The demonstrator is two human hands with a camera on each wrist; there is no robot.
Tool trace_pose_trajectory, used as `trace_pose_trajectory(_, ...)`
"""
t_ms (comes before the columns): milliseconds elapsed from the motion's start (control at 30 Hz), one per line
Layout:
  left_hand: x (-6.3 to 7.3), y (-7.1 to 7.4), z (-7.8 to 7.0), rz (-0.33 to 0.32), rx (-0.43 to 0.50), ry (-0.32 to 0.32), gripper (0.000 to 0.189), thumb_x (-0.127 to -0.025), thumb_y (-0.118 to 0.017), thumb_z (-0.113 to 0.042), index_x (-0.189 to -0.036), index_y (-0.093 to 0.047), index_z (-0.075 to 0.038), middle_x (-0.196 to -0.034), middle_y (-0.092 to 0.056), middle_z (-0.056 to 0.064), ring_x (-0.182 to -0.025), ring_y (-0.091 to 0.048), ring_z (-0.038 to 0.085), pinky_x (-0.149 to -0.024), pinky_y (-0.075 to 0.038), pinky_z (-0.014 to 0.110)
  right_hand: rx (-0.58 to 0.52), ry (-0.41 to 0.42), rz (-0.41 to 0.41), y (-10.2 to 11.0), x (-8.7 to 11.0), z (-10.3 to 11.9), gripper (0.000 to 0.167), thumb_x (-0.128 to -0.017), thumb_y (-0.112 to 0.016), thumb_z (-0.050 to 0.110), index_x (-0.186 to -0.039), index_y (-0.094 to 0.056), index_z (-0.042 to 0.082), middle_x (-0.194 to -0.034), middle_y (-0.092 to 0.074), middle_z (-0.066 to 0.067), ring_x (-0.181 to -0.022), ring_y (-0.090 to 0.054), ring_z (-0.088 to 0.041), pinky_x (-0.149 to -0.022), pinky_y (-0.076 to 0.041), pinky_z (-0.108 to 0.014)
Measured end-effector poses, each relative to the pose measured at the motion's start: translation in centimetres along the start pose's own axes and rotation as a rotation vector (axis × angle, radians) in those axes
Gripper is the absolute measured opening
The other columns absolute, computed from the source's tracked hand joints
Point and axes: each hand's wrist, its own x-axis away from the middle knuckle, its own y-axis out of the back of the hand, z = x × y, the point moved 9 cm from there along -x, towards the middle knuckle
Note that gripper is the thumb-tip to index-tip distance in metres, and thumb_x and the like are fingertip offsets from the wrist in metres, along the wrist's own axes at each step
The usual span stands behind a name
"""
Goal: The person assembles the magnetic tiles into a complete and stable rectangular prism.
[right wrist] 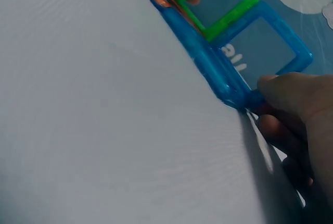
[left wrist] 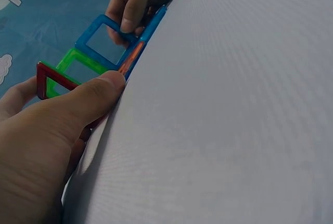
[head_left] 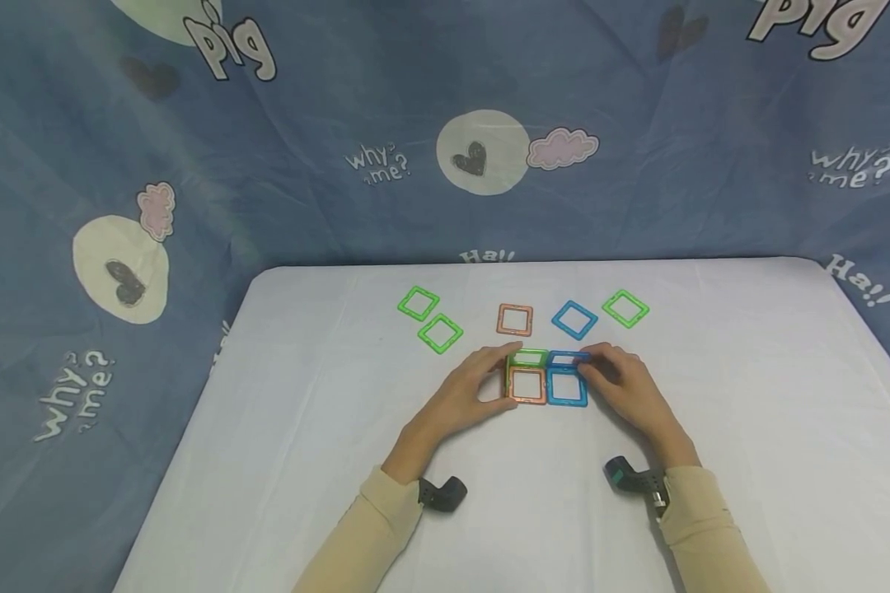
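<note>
Square magnetic tiles are joined in a small structure on the table. An orange tile [head_left: 526,403] and a blue tile [head_left: 568,403] lie flat side by side. Behind them stand a green tile [left wrist: 66,60] and another blue tile [right wrist: 296,40], both upright. At the left end is an upright red tile [left wrist: 38,81]. My left hand [head_left: 460,399] grips that left end, thumb at the front corner and a finger at the back. My right hand [head_left: 633,391] pinches the upright blue tile near its right edge; some of its fingers are hidden in the right wrist view.
Loose tiles lie behind the structure: two green tiles [head_left: 441,315] at the left, an orange tile [head_left: 515,333], a blue tile [head_left: 562,310] and a green tile [head_left: 611,300] to the right. The white table [head_left: 304,371] ends at a blue patterned cloth [head_left: 304,222].
</note>
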Motion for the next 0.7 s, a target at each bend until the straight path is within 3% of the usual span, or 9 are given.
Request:
trace_pose_trajectory(100, 0.0, 0.0, 0.0, 0.004, 0.000, 0.000, 0.088, -0.077, -0.078, -0.029, -0.147, -0.025, -0.039, -0.132, -0.051, -0.006, -0.119, -0.050, 0.010, -0.104, -0.043, 0.030, -0.020, -0.011, 0.001, 0.3, 0.1, -0.1, 0.026, -0.093, -0.060, 0.024, -0.116, -0.059, 0.013, -0.112, -0.066, -0.009, -0.114, -0.056, -0.031, -0.105, -0.036, -0.053)
trace_pose_trajectory(200, 0.0, 0.1, 0.1, 0.005, -0.006, 0.000, 0.087, -0.078, -0.077, -0.030, -0.147, -0.024, -0.039, -0.131, -0.051, -0.007, -0.118, -0.050, 0.009, -0.104, -0.043, 0.029, -0.045, -0.052, -0.053, 0.9, 0.3, -0.7, 0.025, -0.093, -0.060, 0.028, -0.114, -0.060, 0.015, -0.110, -0.065, -0.005, -0.113, -0.057, -0.024, -0.105, -0.040, -0.047)
trace_pose_trajectory(333, 0.0, 0.1, 0.0, -0.005, -0.006, -0.004, 0.087, -0.078, -0.078, -0.030, -0.147, -0.025, -0.039, -0.132, -0.051, -0.006, -0.118, -0.049, 0.008, -0.105, -0.043, 0.029, -0.053, -0.103, -0.199, 2.2, 0.7, -1.9, 0.024, -0.093, -0.058, 0.035, -0.106, -0.062, 0.016, -0.103, -0.066, 0.003, -0.098, -0.057, -0.003, -0.093, -0.045, -0.018)
trace_pose_trajectory(433, 0.0, 0.3, -0.1, -0.015, -0.004, -0.006, 0.087, -0.077, -0.078, -0.030, -0.147, -0.026, -0.038, -0.132, -0.050, -0.006, -0.118, -0.049, 0.008, -0.105, -0.043, 0.030, -0.061, -0.100, -0.286, 2.9, 0.7, -2.3, 0.022, -0.094, -0.057, 0.032, -0.102, -0.062, 0.012, -0.097, -0.066, 0.002, -0.086, -0.054, 0.006, -0.081, -0.041, -0.007)
trace_pose_trajectory(700, -0.1, 0.3, -0.2, -0.021, -0.007, 0.004, 0.086, -0.077, -0.078, -0.031, -0.146, -0.027, -0.037, -0.132, -0.051, -0.005, -0.119, -0.050, 0.010, -0.105, -0.043, 0.031, -0.077, -0.114, -0.369, 4.0, 0.8, -2.4, 0.012, -0.093, -0.058, 0.017, -0.098, -0.060, 0.007, -0.091, -0.065, -0.002, -0.080, -0.052, 0.007, -0.076, -0.041, -0.007)
